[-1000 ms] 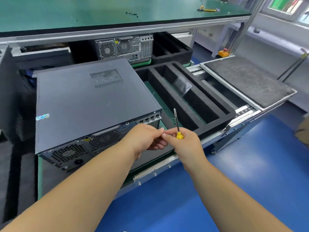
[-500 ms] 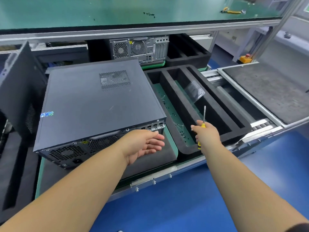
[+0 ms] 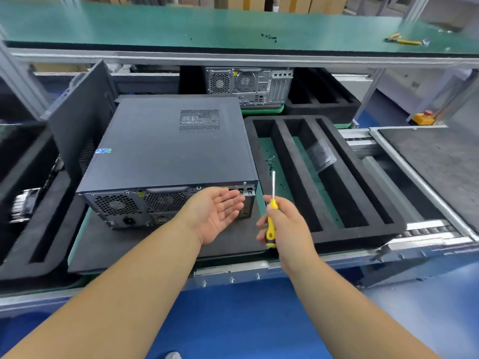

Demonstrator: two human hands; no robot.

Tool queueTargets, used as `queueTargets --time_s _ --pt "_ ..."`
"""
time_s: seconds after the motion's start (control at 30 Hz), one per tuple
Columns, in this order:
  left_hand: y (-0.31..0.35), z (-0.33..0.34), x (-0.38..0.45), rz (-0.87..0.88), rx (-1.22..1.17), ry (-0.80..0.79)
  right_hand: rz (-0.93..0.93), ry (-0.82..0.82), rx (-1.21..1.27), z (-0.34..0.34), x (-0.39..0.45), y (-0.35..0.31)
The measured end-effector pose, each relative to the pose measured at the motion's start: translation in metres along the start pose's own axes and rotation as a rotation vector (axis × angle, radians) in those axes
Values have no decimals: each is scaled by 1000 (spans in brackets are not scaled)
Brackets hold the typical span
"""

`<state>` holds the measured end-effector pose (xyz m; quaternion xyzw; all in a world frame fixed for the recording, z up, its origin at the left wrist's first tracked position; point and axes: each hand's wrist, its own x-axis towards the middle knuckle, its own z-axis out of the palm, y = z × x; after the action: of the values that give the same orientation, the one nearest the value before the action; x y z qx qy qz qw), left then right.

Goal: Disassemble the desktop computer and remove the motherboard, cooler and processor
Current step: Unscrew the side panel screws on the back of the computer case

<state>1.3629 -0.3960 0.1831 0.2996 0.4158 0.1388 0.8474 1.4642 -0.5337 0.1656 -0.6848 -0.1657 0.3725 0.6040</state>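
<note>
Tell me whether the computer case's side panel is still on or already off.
Still on. The computer case lies on its side with its vented panel covering the whole top; no internals show.

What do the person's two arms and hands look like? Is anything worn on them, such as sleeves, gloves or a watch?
Both forearms are bare as far as the picture shows them: no sleeve reaches into view. The left hand and the right hand wear no gloves. No ring, watch or wrist strap shows on either one, and no markings can be seen on them.
</note>
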Motion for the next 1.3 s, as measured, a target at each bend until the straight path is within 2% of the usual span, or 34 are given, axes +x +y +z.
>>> queueTargets --time_s 0.13,0.3,0.73,1.3 --pt "-1 -1 0 4 -32 -13 -12 -88 -81 15 -18 -7" --pt "2 4 2 -20 -26 -85 59 -125 -133 31 -23 -9" --pt "8 11 15 -81 61 -112 104 20 -70 36 -22 -5" --pt "3 14 23 -24 127 -53 115 8 -99 30 -15 -11"
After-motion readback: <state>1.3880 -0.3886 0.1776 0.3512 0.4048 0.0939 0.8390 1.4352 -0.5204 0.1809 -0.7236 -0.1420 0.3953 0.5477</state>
